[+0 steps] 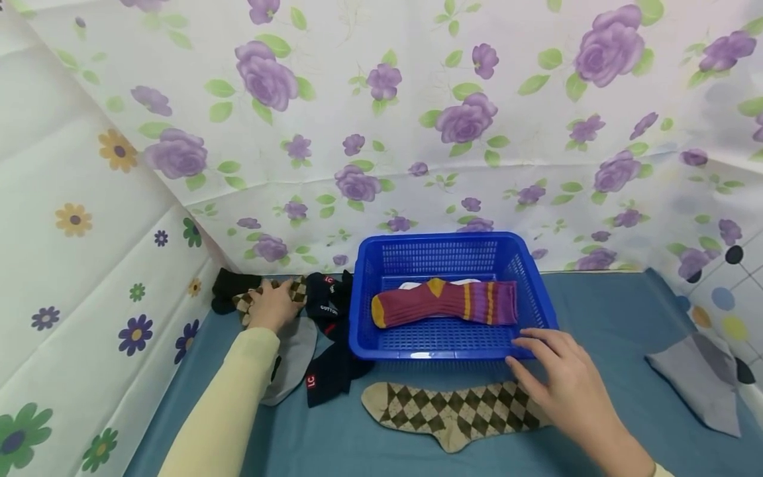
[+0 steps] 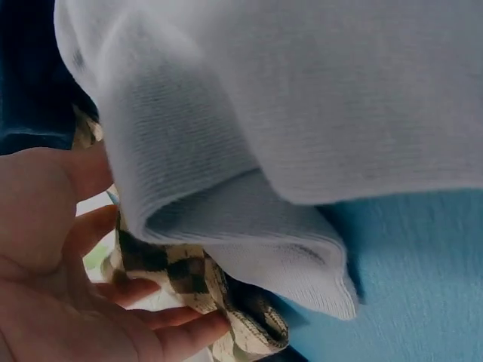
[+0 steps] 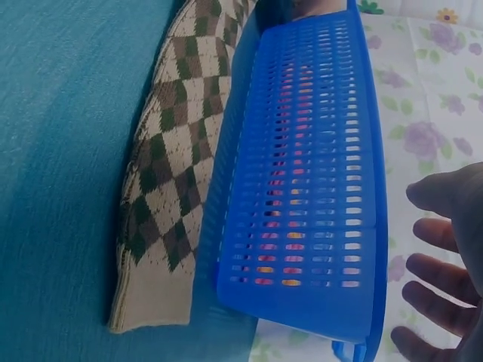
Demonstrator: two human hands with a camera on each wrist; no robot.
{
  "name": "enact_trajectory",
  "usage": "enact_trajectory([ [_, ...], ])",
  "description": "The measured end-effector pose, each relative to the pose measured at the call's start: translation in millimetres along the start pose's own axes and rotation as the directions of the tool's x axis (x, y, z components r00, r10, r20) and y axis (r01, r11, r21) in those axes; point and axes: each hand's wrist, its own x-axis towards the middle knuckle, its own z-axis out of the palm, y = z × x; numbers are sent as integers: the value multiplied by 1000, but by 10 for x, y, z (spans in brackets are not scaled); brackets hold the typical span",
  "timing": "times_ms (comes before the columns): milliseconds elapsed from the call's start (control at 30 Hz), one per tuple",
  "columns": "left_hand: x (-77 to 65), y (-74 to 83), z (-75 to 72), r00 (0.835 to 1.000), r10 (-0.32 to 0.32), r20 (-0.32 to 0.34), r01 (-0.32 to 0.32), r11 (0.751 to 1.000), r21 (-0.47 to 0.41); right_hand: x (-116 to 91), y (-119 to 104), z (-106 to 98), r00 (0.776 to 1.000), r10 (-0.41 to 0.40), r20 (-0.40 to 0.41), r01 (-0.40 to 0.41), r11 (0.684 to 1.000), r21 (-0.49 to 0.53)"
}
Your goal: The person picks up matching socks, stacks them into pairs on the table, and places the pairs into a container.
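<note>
My left hand (image 1: 274, 306) reaches over a pile of socks, touching a beige-and-brown argyle sock (image 1: 298, 289). In the left wrist view its thumb and fingers stand apart, with fingertips on the bunched argyle sock (image 2: 189, 275); the thumb tip is hidden behind a grey sock (image 2: 181, 136). At the front right corner of a blue basket (image 1: 453, 355), my right hand (image 1: 566, 381) hovers with fingers spread, holding nothing. Beneath it lies another argyle sock (image 1: 453, 411), flat, its cuff end partly covered in the head view. Inside the basket rests a maroon sock (image 1: 417, 305) with yellow and purple stripes.
Black socks (image 1: 229, 288) lie at the far left of the pile, and navy socks (image 1: 328, 374) lie against the basket's left side. A grey sock (image 1: 703, 381) is at the right on the blue cloth (image 1: 608, 331). Flowered sheeting (image 1: 405, 146) rises behind.
</note>
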Motion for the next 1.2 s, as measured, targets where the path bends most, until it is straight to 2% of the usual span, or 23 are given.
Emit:
enact_trajectory([
  [100, 5, -8, -14, 999, 33, -30, -32, 999, 39, -16, -26, 10, 1000, -7, -30, 7, 1000, -6],
  [200, 0, -10, -41, 994, 61, -93, -56, 997, 53, -29, -45, 23, 999, -19, -49, 19, 1000, -11],
  [300, -8, -20, -79, 979, 96, -179, -89, 995, 51, -43, -52, 41, 999, -21, -41, 20, 1000, -17],
  [400, -46, -28, -134, 958, 119, -261, -125, 992, -5, -52, -59, 51, 999, -21, -33, 20, 1000, -20],
  [500, -103, -34, -190, 925, 120, -362, -157, 985, -75, -45, -64, 53, 999, -28, -43, 28, 1000, -14],
  [600, -181, -37, -247, 875, 113, -471, -198, 971, -135, -18, -73, 55, 997, -43, -61, 43, 999, 0],
  [700, -265, -44, -305, 830, 104, -548, -225, 961, -158, 10, -91, 54, 996, -62, -71, 63, 998, 13],
  [733, -289, -44, -325, 824, 104, -557, -233, 958, -165, 15, -97, 50, 995, -66, -73, 68, 998, 17],
  [867, -373, -51, -402, 820, 120, -559, -267, 945, -190, 24, -120, 40, 993, -88, -82, 90, 996, 23],
  [933, -416, -43, -425, 814, 122, -569, -281, 939, -201, 26, -127, 40, 993, -91, -75, 93, 995, 20],
  [1000, -470, -11, -435, 794, 121, -596, -295, 934, -203, 28, -132, 37, 994, -90, -66, 92, 996, 18],
  [1100, -560, 75, -447, 742, 130, -658, -337, 921, -197, 28, -134, 30, 996, -78, -45, 78, 997, 13],
  [1200, -673, 206, -493, 688, 160, -708, -405, 894, -191, 33, -145, 12, 997, -70, -39, 70, 997, 14],
])
